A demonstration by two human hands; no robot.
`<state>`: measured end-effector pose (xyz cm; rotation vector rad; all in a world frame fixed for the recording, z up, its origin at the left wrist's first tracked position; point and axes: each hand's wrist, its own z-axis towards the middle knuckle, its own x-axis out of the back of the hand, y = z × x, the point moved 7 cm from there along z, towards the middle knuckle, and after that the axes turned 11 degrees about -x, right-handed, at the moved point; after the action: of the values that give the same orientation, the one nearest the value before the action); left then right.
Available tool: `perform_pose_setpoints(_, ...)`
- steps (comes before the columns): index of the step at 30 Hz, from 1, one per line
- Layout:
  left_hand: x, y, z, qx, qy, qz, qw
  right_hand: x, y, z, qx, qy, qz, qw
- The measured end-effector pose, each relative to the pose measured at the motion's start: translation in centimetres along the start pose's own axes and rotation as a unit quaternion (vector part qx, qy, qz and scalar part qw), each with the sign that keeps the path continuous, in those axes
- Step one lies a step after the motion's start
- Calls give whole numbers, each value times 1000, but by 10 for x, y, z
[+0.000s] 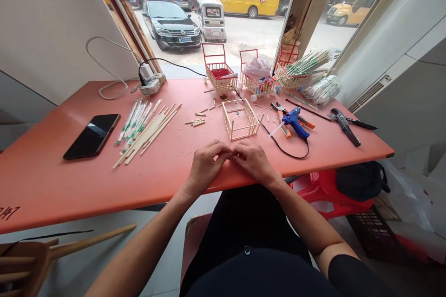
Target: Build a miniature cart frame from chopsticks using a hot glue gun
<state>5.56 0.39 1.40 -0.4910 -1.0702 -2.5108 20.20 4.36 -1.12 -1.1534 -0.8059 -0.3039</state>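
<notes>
My left hand (pixel 208 161) and my right hand (pixel 254 161) meet at the table's near edge, thumbs and fingertips pinched together. Whatever may be between the fingertips is hidden or too small to make out. Just beyond them stands an open box-shaped frame of thin wooden sticks (pixel 244 138), with upright posts along its sides; neither hand visibly grips it. Left of the frame lie several short cut stick pieces (pixel 198 123). To its right, a blue glue gun (pixel 296 123) rests on its side, its nozzle pointing left, near orange-handled pliers (pixel 308 122).
Long bare chopsticks (pixel 153 134) and wrapped ones (pixel 129 123) lie left, beside a black phone (pixel 91 137). A power strip (pixel 153 84) sits at the back left. Small stick carts (pixel 223 84) and a chopstick bundle (pixel 322 90) line the window side. Black-handled cutters (pixel 344 126) lie far right.
</notes>
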Motion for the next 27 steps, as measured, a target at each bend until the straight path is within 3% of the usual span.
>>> perform_pose_setpoints(13, -2, -8, 1, 63, -12, -39, 997, 2, -1, -4, 25, -5, 37, 999)
perform_pose_setpoints(21, 5, -28, -4, 171, 30, -188, 967, 7, 2, 2, -25, -69, 197, 978)
perform_pose_setpoints(27, -1, -22, -8, 135, 1, -111, 985, 11, 1, 3, -33, -57, 203, 977)
